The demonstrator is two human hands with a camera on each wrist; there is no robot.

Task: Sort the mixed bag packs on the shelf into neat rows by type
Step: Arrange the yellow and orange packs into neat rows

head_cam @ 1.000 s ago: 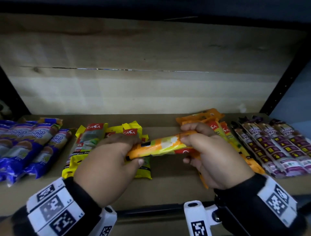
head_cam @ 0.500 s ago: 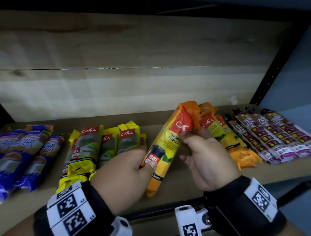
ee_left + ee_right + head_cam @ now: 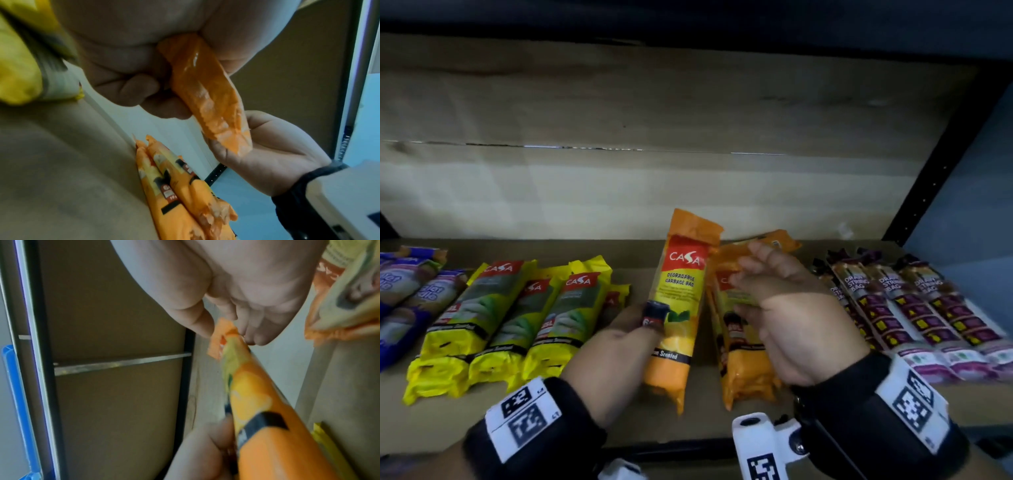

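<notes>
My left hand (image 3: 640,325) grips an orange CASA garbage bag pack (image 3: 678,308) round its middle. The pack points away from me, its far end raised off the shelf. The left wrist view shows my fingers (image 3: 133,91) curled round that pack (image 3: 205,91). My right hand (image 3: 763,274) hovers just right of it with loose fingers and holds nothing, over two orange packs (image 3: 746,363) lying on the shelf. Yellow CASA packs (image 3: 517,315) lie in a row to the left.
Blue packs (image 3: 404,301) lie at the far left and purple drawstring bag packs (image 3: 914,308) in a row at the right. The wooden shelf board (image 3: 619,421) has a pale back wall behind it. A black upright post (image 3: 941,154) bounds the right side.
Both hands held the orange pack crosswise a second ago. It has been turned lengthwise, my right hand has let go, and my left hand now holds it alone beside the orange packs.
</notes>
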